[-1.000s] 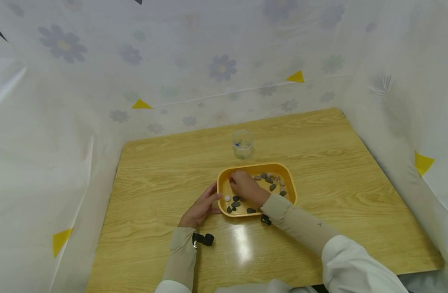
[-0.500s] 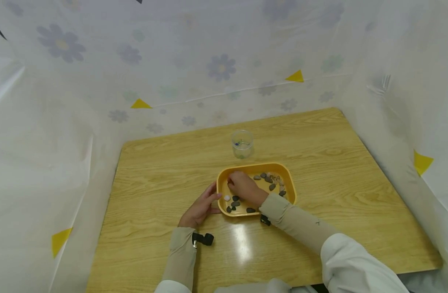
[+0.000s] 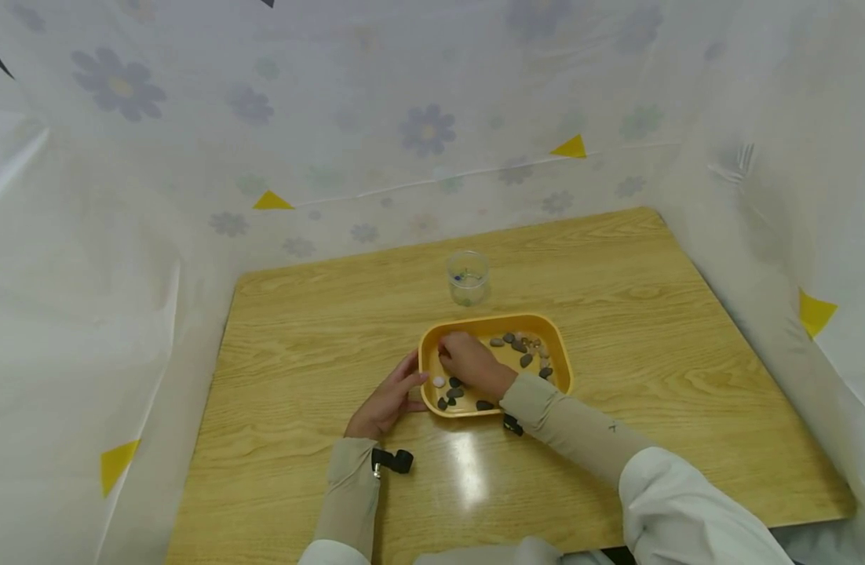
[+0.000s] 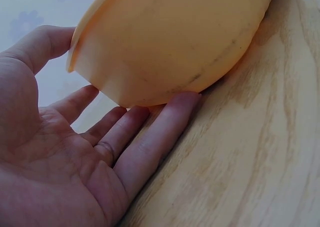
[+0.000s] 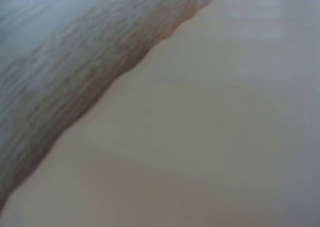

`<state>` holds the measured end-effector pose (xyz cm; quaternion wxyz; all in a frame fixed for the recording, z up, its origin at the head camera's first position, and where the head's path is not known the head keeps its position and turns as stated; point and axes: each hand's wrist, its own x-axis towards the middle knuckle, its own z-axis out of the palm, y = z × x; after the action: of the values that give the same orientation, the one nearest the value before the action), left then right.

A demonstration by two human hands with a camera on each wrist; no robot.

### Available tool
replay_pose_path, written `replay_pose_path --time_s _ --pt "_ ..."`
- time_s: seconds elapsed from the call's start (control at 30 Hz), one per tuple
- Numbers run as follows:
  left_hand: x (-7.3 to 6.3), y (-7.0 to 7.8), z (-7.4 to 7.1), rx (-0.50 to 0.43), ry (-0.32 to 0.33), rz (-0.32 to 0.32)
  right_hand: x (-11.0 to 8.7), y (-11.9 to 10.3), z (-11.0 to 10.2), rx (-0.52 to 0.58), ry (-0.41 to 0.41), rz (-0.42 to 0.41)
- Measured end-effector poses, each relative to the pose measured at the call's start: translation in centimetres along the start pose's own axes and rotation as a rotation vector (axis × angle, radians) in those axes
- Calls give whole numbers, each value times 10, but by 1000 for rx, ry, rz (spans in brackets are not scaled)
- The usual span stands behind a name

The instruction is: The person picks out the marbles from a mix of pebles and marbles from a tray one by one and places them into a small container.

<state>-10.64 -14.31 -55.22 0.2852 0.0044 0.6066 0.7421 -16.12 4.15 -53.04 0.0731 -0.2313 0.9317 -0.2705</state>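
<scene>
A shallow yellow tray (image 3: 499,413) with rounded corners lies on the table. My left hand (image 3: 388,399) holds its left end. In the left wrist view the thumb (image 4: 57,39) bends onto the tray's rim, and the other fingers touch the outer wall low down. Inside the tray, at its left half, is my right hand (image 3: 473,362), with fingers curled and fingertips hidden; whether they hold anything does not show. Near it lie several dark pebbles (image 3: 455,393) and one white pebble (image 3: 439,382). Grey pebbles (image 3: 520,345) and small tan stones (image 3: 543,352) line the right side.
Behind the tray stands a clear round container (image 3: 468,280) with small blue and green bits in it. The wood-patterned table (image 3: 319,337) is enclosed by pale flowered sheeting (image 3: 432,184). A blurred tray wall (image 5: 200,122) fills most of the right wrist view.
My right hand has shifted very slightly left inside the tray. The left hand and the tray have stayed in place.
</scene>
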Motion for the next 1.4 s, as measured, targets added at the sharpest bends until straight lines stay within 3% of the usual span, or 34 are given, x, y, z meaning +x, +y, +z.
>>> replay_pose_path --time_s 0.37,0.6,0.77,0.97,1.13,1.4 --pt "0 1 -1 -25 -35 -18 -1 -2 -2 -11 6 7" --pt "-12 16 5 -9 -61 -23 -3 -2 -5 6 -16 27" --pt "-13 18 6 -8 -61 -20 -8 -1 -10 54 -25 44" --pt "-8 13 3 -22 -64 -21 -16 -2 -21 153 -58 89" --pt "0 2 -2 -39 -32 -27 -24 -5 -35 126 -45 88" --pt "0 -1 0 -34 -1 -8 -34 -10 -59 182 -31 54"
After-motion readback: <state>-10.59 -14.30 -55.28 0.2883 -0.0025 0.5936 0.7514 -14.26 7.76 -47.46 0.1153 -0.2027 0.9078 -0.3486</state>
